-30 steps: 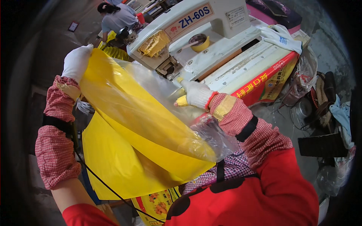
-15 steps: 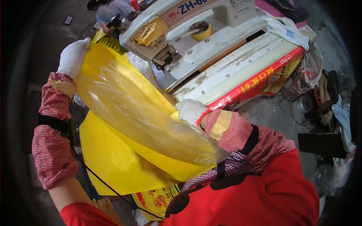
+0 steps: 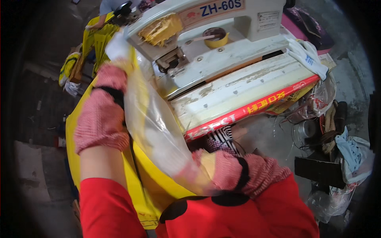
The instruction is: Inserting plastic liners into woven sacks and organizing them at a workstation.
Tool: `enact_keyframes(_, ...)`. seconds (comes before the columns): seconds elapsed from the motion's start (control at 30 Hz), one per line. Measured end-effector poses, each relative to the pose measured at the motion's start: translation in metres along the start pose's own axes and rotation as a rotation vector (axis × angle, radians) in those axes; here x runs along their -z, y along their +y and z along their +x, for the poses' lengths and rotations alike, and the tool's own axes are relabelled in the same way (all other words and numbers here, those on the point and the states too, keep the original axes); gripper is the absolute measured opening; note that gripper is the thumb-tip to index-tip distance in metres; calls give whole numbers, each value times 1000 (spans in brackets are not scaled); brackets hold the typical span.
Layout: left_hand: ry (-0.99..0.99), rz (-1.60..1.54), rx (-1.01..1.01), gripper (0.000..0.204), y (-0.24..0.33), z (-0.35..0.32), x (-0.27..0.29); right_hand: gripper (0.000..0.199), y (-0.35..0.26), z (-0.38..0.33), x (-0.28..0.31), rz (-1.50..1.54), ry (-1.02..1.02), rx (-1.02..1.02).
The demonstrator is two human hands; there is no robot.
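My left hand [image 3: 118, 45], in a white glove smeared by motion, is closed at the upper end of a yellow bag [image 3: 158, 178] beside the sewing machine's head. A clear plastic liner [image 3: 149, 115] bulges from the bag and slants down toward my body. My right hand [image 3: 163, 154] shows only as a pale shape through the liner near my chest; its fingers are hidden. The bag's lower part hangs to the left, partly behind my left forearm. Pink checked sleeve covers with black bands are on both forearms.
A white sewing machine [image 3: 254, 33] stands ahead, with a tape roll [image 3: 216, 39] on its bed. A worn pale worktable [image 3: 238, 85] has a red printed front edge. White gloves [image 3: 307, 57] lie at its right end. Another person's arm [image 3: 97, 23] is at the far left by yellow bags.
My left hand has moved right, toward the machine head, carrying the bag's upper end. My right hand has come down and back toward my body, behind the liner. The view has shifted slightly.
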State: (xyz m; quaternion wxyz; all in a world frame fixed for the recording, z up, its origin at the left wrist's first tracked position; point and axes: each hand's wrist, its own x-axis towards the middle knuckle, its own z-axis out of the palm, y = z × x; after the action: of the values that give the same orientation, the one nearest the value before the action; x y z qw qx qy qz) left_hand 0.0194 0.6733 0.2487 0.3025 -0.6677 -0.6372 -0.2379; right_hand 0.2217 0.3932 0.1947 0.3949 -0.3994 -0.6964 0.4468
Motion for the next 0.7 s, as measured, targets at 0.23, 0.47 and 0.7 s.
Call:
enact_keyframes(0.23, -448, 389, -290, 27, -3, -108, 5, 23, 58, -58, 62, -302, -37, 501)
enact_keyframes(0.47, -106, -87, -411, 13, -10, -99, -15, 24, 55, -54, 82, 241, -285, -861)
enact_keyframes(0.7, -162, -759, -253, 11, -17, -86, -33, 37, 19, -42, 83, 628, -64, -695)
